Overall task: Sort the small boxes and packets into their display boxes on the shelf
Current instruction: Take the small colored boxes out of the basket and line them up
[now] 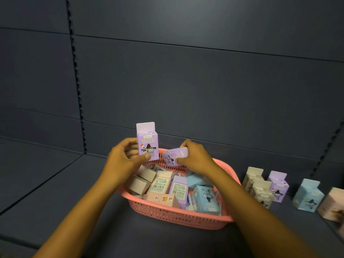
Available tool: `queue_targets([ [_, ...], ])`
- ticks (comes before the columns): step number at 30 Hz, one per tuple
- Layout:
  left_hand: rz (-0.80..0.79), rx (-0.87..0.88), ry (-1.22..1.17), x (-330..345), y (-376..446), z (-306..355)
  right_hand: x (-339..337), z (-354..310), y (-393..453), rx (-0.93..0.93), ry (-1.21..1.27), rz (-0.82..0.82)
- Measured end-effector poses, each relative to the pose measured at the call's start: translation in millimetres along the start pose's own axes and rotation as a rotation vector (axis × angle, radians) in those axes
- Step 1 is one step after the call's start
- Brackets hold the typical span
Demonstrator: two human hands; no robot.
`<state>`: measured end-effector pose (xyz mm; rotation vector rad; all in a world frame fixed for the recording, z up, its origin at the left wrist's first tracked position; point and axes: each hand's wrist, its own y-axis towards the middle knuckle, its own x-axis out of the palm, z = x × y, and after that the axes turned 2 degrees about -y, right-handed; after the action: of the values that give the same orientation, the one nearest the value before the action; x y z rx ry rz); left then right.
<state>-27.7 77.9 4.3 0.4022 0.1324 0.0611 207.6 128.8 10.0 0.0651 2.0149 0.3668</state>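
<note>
We held upright purple cardboard box (147, 146) in left hand (124, 158), tilted purple box (173, 156) pinched in right hand (193, 157), both above pink plastic basket (178, 218) on dark shelf (55, 183). Loose pinch might let tilted one slip back among boxes. Purple box row (277, 186) stood well apart, right.

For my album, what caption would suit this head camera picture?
Each hand, left and right, holds a purple box above a pink basket of packets.
</note>
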Motion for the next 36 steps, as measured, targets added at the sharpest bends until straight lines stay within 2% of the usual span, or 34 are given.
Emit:
queue_targets([
  [8, -0.012, 0.101, 0.031, 47, 0, 28, -77, 17, -45, -0.002, 0.175, 0.219],
  [19, -0.121, 0.225, -0.005, 162, -29, 74, -169, 106, -128, 0.111, 0.086, 0.326],
  [26, -0.103, 0.221, -0.019, 213, -61, 94, -194, 167, -164, 0.143, -0.108, 0.281],
  [36, -0.080, 0.239, 0.050, 256, -100, 106, -163, 218, -173, 0.131, -0.179, 0.069],
])
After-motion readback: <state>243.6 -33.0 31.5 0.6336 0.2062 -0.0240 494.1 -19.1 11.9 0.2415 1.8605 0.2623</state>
